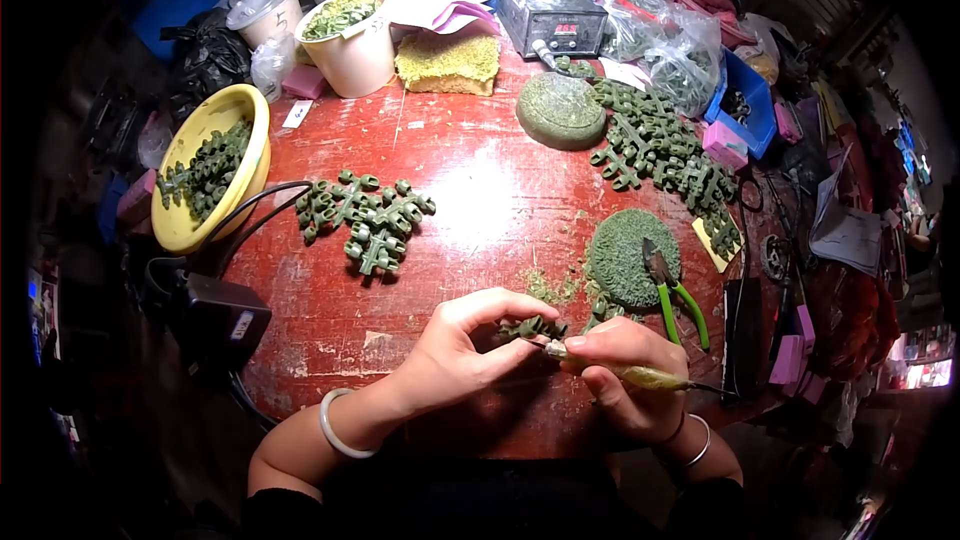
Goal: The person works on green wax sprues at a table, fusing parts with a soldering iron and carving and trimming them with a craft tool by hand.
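Note:
My left hand (pixel 470 340), with a pale bangle on its wrist, pinches a small dark green branched piece (pixel 530 327) between thumb and fingers. My right hand (pixel 630 370) is closed around a corded wax pen (pixel 655 377) with a yellowish handle. The pen's tip meets the piece between my two hands, close over the red table (pixel 430 390). Just beyond my right hand lies a round green textured pad (pixel 625 255), with green-handled cutters (pixel 680 305) resting across its edge. Green crumbs (pixel 553 286) are scattered beside the pad.
More green branched pieces lie in a cluster (pixel 370 220) at left and a large heap (pixel 660 145) at back right. A yellow bowl (pixel 262 150) holds others. At the back are a white bucket (pixel 350 60), a yellow sponge (pixel 448 62) and a control box (pixel 550 15). A cable runs at left.

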The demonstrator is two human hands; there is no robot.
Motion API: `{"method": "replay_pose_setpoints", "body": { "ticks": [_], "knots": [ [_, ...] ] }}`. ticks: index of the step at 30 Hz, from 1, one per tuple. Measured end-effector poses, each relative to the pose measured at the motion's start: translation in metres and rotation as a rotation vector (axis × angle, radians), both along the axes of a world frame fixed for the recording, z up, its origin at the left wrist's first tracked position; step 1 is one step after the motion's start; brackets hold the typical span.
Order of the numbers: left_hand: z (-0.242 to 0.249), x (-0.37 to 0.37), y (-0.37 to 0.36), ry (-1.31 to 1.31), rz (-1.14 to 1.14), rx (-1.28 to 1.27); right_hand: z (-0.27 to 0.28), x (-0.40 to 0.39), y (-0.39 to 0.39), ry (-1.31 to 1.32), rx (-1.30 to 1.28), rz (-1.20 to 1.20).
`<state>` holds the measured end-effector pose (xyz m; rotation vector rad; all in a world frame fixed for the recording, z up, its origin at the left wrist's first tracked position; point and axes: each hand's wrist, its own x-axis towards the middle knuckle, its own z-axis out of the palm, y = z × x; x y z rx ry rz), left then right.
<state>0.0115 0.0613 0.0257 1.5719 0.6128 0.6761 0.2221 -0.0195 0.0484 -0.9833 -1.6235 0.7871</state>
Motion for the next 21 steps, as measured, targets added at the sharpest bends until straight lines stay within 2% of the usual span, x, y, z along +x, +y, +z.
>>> {"method": "replay_pose_setpoints", "body": {
  "ticks": [4,6,9,14,17,18,21],
  "knots": [
    [-0.0004,0.0022,-0.0021,-0.012,0.061,-0.058,-0.0033,-0.0033,0.0018,0.018,0.060,-0.067],
    [-0.0021,0.0030,-0.0027,-0.008,0.075,-0.092,-0.0022,-0.0009,0.0011,-0.054,0.014,-0.090],
    [-0.0090,0.0020,-0.0027,-0.066,0.081,-0.034,0.0005,-0.0053,-0.0001,-0.085,0.011,-0.025],
    [-0.0068,-0.0030,-0.0033,-0.005,0.101,-0.142,-0.0033,-0.0080,-0.0075,0.035,-0.122,-0.068],
    [-0.0027,-0.0026,-0.0045,0.051,0.119,-0.117,-0.0008,-0.0094,-0.0074,-0.097,-0.062,-0.124],
    [-0.0036,-0.0014,-0.0052,0.052,0.121,-0.117,0.0019,-0.0081,-0.0047,-0.232,0.028,-0.156],
    [-0.0064,0.0018,-0.0068,0.008,0.196,0.001,-0.0061,-0.0034,-0.0015,-0.280,0.101,-0.105]
  ]
}}
